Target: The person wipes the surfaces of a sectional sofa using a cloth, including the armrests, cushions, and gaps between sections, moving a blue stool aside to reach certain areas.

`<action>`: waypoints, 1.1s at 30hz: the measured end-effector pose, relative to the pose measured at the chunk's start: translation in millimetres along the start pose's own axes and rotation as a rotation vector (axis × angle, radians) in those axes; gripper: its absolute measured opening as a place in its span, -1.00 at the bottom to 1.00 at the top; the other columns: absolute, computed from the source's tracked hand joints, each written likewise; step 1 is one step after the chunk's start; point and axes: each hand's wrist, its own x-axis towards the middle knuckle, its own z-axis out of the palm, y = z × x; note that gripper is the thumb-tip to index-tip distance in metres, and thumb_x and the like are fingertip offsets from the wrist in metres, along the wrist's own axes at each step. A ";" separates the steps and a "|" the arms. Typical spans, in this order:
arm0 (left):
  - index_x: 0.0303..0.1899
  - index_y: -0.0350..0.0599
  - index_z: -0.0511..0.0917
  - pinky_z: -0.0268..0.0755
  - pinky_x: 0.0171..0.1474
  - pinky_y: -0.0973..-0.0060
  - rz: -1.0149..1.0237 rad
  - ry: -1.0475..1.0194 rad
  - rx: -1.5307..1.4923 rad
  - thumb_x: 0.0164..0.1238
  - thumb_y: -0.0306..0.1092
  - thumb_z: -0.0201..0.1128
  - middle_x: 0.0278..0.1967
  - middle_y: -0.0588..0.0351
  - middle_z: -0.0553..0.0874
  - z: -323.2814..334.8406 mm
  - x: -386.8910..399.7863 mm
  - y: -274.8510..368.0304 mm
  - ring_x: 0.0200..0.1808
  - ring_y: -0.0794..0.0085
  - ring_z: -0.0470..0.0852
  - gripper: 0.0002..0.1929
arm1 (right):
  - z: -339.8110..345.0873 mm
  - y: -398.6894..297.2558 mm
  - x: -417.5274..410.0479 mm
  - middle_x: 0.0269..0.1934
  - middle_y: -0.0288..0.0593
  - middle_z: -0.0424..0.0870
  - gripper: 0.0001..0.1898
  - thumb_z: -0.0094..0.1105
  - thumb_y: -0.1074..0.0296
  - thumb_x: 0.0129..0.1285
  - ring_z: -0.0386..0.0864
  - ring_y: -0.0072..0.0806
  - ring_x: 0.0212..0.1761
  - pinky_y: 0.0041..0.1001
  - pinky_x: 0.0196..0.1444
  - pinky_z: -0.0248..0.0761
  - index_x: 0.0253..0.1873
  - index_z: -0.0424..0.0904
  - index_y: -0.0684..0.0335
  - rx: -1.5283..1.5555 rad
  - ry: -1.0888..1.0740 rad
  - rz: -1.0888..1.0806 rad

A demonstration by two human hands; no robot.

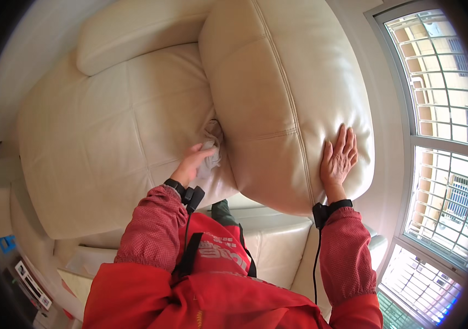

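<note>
My left hand (195, 162) has its fingers on a crumpled grey cloth (209, 158), which lies at the crevice between the cream leather seat cushion (94, 135) and the backrest (254, 94). Part of the cloth reaches into the dark gap, and its far end is hidden there. On the outer right side of the backrest, my right hand (339, 158) presses flat with its fingers stretched out. The leather dimples around that palm. Nothing is in the right hand.
A cream armrest (139, 33) closes off the far side. Barred windows (439, 82) line the wall on the right. Another cream sofa section (275, 242) stands near my legs. Thin cables (315, 263) run from the bands on my wrists. A blue object (6, 244) is at the far left.
</note>
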 end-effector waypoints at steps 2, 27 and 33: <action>-0.02 -0.19 0.60 0.57 -0.11 0.41 0.032 0.000 0.037 0.33 -0.36 0.33 -0.22 0.13 0.73 -2.8 3.3 -9.0 -0.19 0.44 0.69 -0.75 | 0.5 0.6 0.5 0.58 -0.11 0.07 -0.33 -0.08 0.00 0.47 -0.03 -0.16 0.62 -0.05 0.56 -0.25 0.60 0.07 -0.02 -0.001 -0.005 0.005; 0.18 -0.03 0.48 0.45 -0.04 -0.12 0.889 0.409 0.780 0.52 -0.14 0.01 0.11 -0.04 0.56 134.9 62.1 20.9 0.12 -0.04 0.56 -0.66 | -3.5 -11.3 3.9 0.56 -0.09 0.16 -0.38 -0.16 0.01 0.53 0.05 -0.15 0.60 -0.10 0.56 -0.15 0.61 0.07 -0.01 -0.061 0.148 -0.071; 0.06 -0.05 0.50 0.39 0.03 -0.05 1.124 0.318 0.941 0.50 -0.15 0.05 0.04 0.00 0.61 149.3 -5.2 -10.4 0.08 0.01 0.60 -0.72 | 4.3 -13.1 1.4 0.56 -0.06 0.14 -0.35 -0.08 0.04 0.49 0.02 -0.14 0.61 -0.11 0.57 -0.18 0.61 0.07 0.01 -0.027 0.003 -0.010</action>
